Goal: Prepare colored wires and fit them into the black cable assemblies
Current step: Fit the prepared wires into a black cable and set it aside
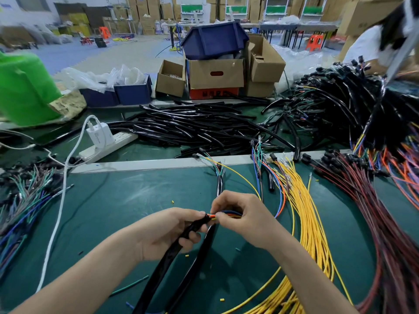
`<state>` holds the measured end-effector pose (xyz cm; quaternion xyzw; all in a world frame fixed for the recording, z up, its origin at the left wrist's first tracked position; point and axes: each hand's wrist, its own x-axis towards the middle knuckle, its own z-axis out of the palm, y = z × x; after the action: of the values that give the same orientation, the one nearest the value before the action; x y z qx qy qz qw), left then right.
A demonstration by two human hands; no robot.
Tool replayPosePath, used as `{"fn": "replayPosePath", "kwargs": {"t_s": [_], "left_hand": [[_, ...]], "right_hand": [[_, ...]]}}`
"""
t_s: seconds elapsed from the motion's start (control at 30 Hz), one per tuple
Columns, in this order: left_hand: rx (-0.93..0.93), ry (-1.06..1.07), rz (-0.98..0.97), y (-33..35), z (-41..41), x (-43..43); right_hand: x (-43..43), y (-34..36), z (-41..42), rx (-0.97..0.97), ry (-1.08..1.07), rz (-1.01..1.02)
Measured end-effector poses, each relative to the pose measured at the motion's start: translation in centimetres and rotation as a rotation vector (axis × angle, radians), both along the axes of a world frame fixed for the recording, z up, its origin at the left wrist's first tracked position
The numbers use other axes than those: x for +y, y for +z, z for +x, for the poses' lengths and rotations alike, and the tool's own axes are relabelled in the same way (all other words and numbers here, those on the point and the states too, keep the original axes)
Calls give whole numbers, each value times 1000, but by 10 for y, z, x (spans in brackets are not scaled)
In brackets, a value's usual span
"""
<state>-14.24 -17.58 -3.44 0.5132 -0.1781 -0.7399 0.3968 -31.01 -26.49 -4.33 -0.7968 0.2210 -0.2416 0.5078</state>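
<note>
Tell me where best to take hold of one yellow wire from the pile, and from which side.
Pinch it near its far end, just below the terminal, coming down from above. There the yellow wires fan apart, while nearer the person they lie bunched. Blue and orange wires flank them on the left and dark red wires on the right.

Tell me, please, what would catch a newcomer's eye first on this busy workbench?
At the centre, the left hand grips a black flexible cable sleeve while the right hand pinches thin coloured wires at its mouth. Just right of the hands fans a thick bundle of long yellow wires, and farther back lies a heap of glossy black tubes.
</note>
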Motion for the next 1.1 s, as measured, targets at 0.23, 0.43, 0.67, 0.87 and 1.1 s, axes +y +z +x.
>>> {"fn": "replayPosePath", "kwargs": {"t_s": [0.23, 0.43, 0.67, 0.87, 1.1], "left_hand": [[-39, 127, -11, 0, -6, 4], [-92, 194, -148, -1, -13, 9], [-263, 123, -225, 2, -13, 6], [-383, 99, -243, 2, -13, 1], [-445, 24, -319, 7, -7, 2]], "right_hand": [[2, -2, 2, 15, -28, -33], [2, 0, 1, 1, -31, -39], [4, -1, 2, 5, -22, -45], [4, -1, 2, -3, -9, -66], [-1, -3, -1, 9, -21, -19]]}}
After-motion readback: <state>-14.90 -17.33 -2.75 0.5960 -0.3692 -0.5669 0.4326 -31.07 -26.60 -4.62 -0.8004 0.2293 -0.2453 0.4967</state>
